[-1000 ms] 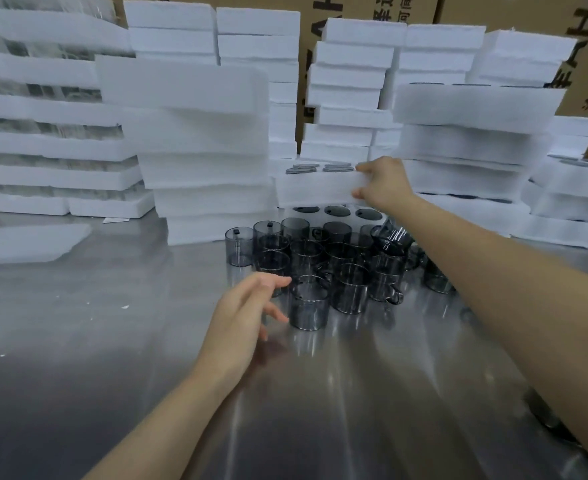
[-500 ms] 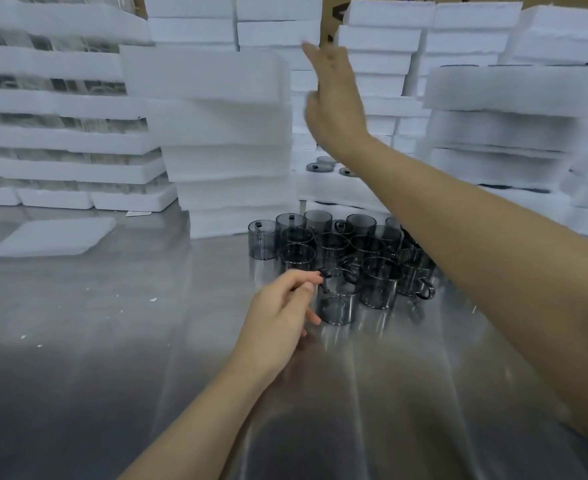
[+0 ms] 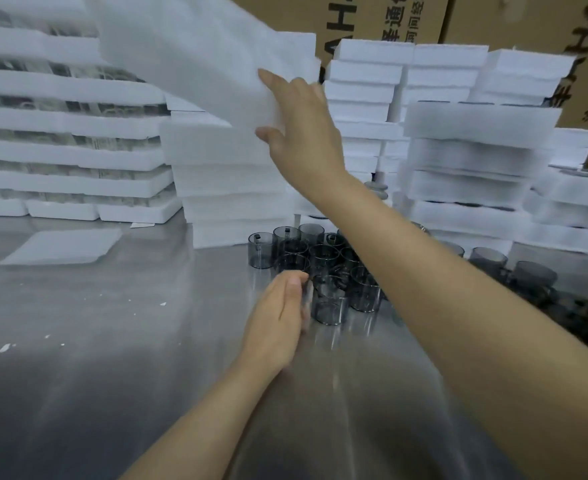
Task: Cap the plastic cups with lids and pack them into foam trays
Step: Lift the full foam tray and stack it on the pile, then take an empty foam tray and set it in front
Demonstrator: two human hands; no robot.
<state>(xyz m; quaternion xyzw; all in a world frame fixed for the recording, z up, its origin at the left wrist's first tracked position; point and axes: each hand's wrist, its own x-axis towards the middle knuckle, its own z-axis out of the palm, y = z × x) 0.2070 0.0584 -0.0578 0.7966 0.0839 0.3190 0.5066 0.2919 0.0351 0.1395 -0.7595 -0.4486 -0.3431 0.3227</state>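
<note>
A foam tray (image 3: 188, 53) was held aloft and tilted, its far end raised toward the upper left, by the right hand (image 3: 303, 133). Its near corner was pinched: the fingers (image 3: 271, 79) were laid spread over the upper face and the thumb was hooked under the lower edge. It is judged that the tray was being taken from above the middle stack (image 3: 223, 188) so that it could be set down on the counter (image 3: 112, 341) as the next tray to be filled. The tilt is what would be expected when one corner is gripped single-handed. The gripped end was clear of the stack; whether the far end touched anything could not be told.

The cups (image 3: 323, 254), smoky and transparent, were gathered upright and uncapped in a tight cluster on the counter at the foot of that stack, probably so that they could be reached by both hands. The left hand (image 3: 278, 320) was placed low, just beside the front cup (image 3: 330, 303) on its left, with its fingers (image 3: 294, 282) straight and pressed together and nothing held. Because of blur, it could not be settled whether those fingers touched the cup. A few grey discs, possibly lids (image 3: 375, 188), were seen behind the right forearm, well apart from either hand.
</note>
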